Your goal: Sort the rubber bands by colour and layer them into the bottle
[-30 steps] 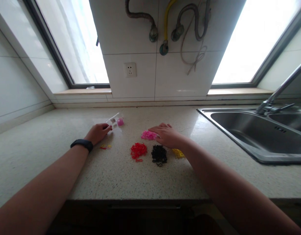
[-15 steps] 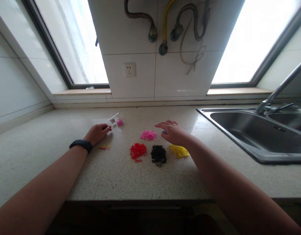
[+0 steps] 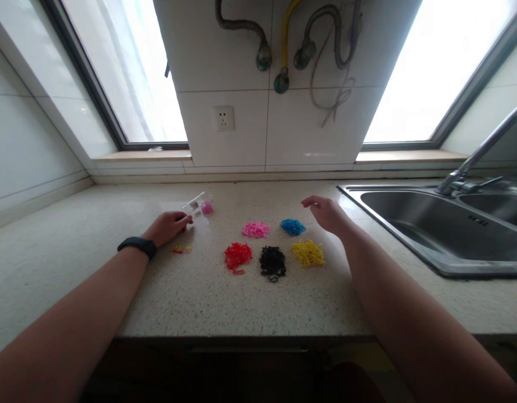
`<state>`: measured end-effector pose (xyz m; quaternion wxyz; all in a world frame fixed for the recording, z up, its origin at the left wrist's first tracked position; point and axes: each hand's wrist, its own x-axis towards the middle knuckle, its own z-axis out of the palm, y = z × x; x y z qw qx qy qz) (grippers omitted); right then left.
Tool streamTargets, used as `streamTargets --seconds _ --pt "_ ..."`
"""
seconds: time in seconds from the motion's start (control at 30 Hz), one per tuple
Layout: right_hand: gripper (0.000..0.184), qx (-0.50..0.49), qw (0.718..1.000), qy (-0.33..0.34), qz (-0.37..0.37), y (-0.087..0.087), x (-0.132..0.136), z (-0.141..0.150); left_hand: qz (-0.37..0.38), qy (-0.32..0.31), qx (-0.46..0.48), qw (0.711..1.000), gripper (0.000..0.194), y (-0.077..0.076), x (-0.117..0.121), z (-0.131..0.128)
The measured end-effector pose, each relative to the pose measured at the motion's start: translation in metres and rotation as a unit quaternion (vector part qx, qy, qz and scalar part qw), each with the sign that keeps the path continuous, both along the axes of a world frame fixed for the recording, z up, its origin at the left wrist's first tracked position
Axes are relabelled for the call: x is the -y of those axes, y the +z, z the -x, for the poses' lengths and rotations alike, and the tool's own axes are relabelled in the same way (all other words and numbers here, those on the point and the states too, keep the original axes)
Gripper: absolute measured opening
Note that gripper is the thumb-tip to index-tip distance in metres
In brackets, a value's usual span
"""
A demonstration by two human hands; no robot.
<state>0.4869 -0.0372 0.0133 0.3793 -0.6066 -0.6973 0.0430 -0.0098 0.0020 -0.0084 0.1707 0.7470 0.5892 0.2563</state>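
My left hand (image 3: 169, 226), with a dark band at the wrist, rests on the counter. Its fingers are closed at the near edge of a clear plastic case (image 3: 195, 205), which has something bright pink (image 3: 206, 207) at its right side. A few red and yellow pieces (image 3: 181, 249) lie just below this hand. My right hand (image 3: 325, 212) is held to the right of a pile of small blue pieces (image 3: 292, 226), fingers stretched left and slightly bent, with nothing visible in them. Nearby sit piles of pink (image 3: 255, 229), red (image 3: 238, 256), black (image 3: 272, 262) and yellow (image 3: 308, 253) pieces.
A steel sink (image 3: 409, 246) with a faucet (image 3: 455, 182) is set into the speckled counter (image 3: 199, 302) on the right. Behind stands a tiled wall with a power socket (image 3: 223, 118), pipes and hoses above, and a window on either side.
My right hand has moved right, away from the blue pile, which now shows in full along with the top of the yellow pile. My left hand has stayed at the clear case.
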Motion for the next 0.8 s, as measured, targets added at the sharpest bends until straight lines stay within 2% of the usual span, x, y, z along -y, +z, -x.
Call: streamTargets --seconds 0.23,0.37,0.5,0.67,0.8 --pt "0.034 -0.085 0.993 -0.009 0.082 -0.024 -0.018 -0.010 0.021 0.002 0.058 0.998 0.046 0.003 0.004 0.000" --pt "0.032 -0.099 0.992 -0.007 0.071 -0.028 -0.022 -0.014 0.043 -0.005 0.103 0.994 0.043 0.008 0.007 -0.005" --pt "0.030 -0.091 0.994 -0.003 0.068 -0.032 -0.026 -0.018 0.060 -0.052 0.169 0.982 0.037 0.025 0.012 -0.011" --pt "0.030 -0.091 0.994 0.007 0.059 -0.037 -0.030 -0.019 0.091 -0.088 0.065 0.990 0.034 0.049 0.018 -0.003" --pt "0.031 -0.098 0.994 0.008 0.043 -0.035 -0.029 -0.017 0.139 -0.101 -0.002 0.985 0.036 0.054 0.018 0.013"
